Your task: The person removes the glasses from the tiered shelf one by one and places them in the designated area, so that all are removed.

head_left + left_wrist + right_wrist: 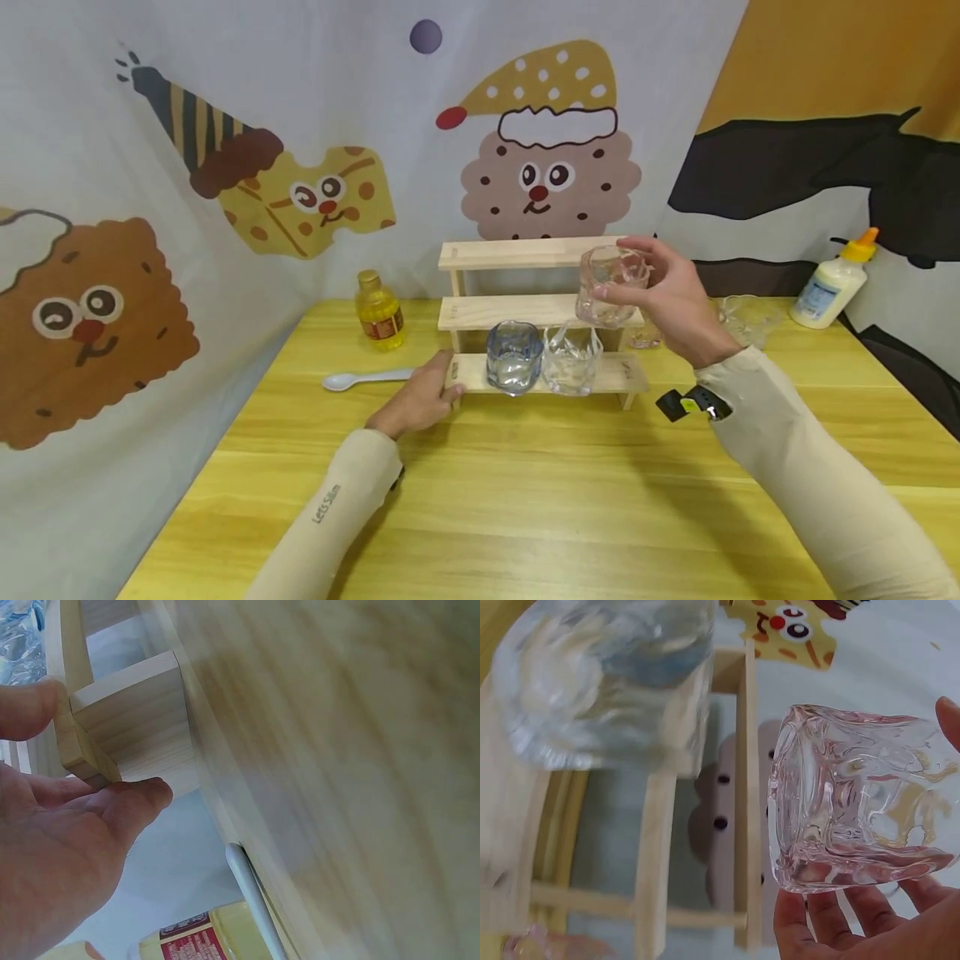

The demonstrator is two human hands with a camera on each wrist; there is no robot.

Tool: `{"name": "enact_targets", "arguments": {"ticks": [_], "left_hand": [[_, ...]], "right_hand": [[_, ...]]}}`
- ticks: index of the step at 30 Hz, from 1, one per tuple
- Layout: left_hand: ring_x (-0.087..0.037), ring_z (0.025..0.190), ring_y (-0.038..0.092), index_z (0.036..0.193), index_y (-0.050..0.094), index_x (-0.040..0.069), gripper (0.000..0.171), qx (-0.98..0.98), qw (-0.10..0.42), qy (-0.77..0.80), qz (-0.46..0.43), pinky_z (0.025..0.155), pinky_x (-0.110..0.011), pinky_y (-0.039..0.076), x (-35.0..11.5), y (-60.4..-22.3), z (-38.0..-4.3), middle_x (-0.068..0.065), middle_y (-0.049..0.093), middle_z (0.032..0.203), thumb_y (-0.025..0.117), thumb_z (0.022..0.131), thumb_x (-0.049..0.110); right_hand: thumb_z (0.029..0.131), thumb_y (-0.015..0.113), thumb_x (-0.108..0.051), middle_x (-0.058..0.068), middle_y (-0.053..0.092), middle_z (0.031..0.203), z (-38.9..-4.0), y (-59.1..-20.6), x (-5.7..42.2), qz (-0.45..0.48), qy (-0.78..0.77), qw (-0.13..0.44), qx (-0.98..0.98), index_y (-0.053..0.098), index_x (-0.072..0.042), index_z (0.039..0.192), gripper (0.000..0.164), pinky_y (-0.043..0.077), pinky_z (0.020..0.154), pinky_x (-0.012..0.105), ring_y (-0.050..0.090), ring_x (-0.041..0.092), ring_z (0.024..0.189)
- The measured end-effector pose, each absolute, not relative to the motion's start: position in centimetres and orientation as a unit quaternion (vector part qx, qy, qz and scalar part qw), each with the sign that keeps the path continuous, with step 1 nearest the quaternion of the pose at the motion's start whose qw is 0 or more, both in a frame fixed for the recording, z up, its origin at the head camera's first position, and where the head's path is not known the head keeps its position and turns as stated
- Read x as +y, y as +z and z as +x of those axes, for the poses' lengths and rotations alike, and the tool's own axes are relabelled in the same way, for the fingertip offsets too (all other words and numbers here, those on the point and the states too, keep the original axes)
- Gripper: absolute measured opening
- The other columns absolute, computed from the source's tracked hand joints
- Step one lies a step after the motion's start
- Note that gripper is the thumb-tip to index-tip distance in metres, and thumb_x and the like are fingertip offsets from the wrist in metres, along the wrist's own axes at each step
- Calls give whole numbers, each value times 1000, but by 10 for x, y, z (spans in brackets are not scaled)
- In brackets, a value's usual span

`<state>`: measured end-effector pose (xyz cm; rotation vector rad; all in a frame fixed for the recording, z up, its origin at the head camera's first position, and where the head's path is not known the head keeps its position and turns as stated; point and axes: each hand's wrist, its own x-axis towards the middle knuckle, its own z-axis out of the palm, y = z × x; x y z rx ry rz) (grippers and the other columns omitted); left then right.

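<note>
A three-step wooden rack stands on the table. My left hand grips the left end of its lowest step; in the left wrist view the thumb presses one face of the board and the fingers lie against the other. On that step sit a bluish glass and, beside it, a clear glass. My right hand holds a pink-tinted glass by its side, thumb and fingers around it, in front of the upper steps. The right wrist view shows this pink glass with nothing inside.
Left of the rack are a bottle of yellow liquid and a pale spoon. Another pinkish glass shows behind the rack's right end. Farther right stand a clear glass and a glue bottle. A printed cloth hangs behind.
</note>
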<state>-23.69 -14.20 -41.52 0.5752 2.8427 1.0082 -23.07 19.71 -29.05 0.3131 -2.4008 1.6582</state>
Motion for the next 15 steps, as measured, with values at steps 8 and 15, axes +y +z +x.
{"name": "enact_targets", "arguments": {"ticks": [8, 15], "left_hand": [[-35, 134, 53, 156, 27, 0, 64, 925, 32, 327, 190, 116, -51, 43, -141, -416, -235, -22, 52, 144, 56, 103, 19], [-35, 133, 53, 156, 26, 1, 64, 925, 33, 330, 185, 117, -51, 42, -140, -416, -236, -21, 52, 144, 56, 102, 19]], "right_hand": [[86, 79, -9, -5, 58, 117, -225, -308, 236, 92, 621, 129, -767, 51, -21, 141, 64, 47, 81, 11, 51, 12, 108], [85, 79, -5, -8, 54, 118, -221, -328, 268, 73, 630, 135, -762, 51, -24, 139, 64, 47, 78, 8, 48, 9, 109]]}}
